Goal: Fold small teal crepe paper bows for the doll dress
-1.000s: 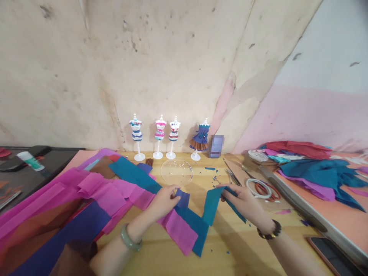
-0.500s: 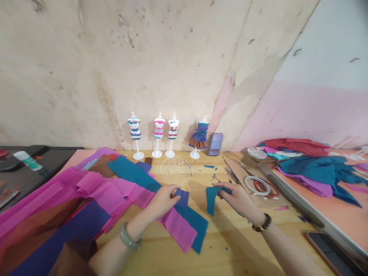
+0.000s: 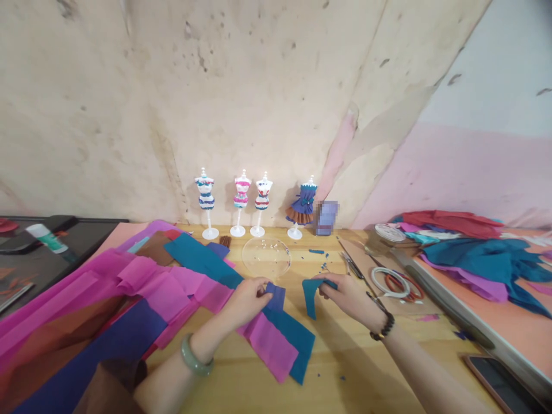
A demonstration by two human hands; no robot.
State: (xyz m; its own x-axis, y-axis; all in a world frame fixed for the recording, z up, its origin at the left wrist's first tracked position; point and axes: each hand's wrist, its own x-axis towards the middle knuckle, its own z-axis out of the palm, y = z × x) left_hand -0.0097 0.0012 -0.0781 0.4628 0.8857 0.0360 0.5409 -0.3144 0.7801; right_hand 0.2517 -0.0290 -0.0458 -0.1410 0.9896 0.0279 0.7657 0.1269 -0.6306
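Between the thumb and fingers of my left hand [image 3: 252, 299] is a small piece of blue-purple crepe paper [image 3: 276, 297], held above the wooden table. My right hand [image 3: 345, 293] pinches a teal crepe paper strip [image 3: 309, 299], whose free end bends down to the left. Below my left hand lie a pink crepe strip [image 3: 271, 348] and a wider teal strip [image 3: 306, 345], partly overlapping. At the back stand several small white dress-form mannequins [image 3: 206, 198] with coloured paper bands. One mannequin wears a blue dress [image 3: 304, 201] with a brown ruffle.
Piled crepe paper [image 3: 107, 287] covers the left side. A clear round plate [image 3: 245, 265] with tiny bits sits mid-table. On the right are scissors [image 3: 352, 264], wire coils [image 3: 390, 283], a phone [image 3: 504, 379] and more paper [image 3: 474, 259]. A glue stick [image 3: 47, 238] lies far left.
My right hand has moved slightly left with the teal strip, closer to my left hand. The left hand stays nearly still with its piece. The view has shifted a little.
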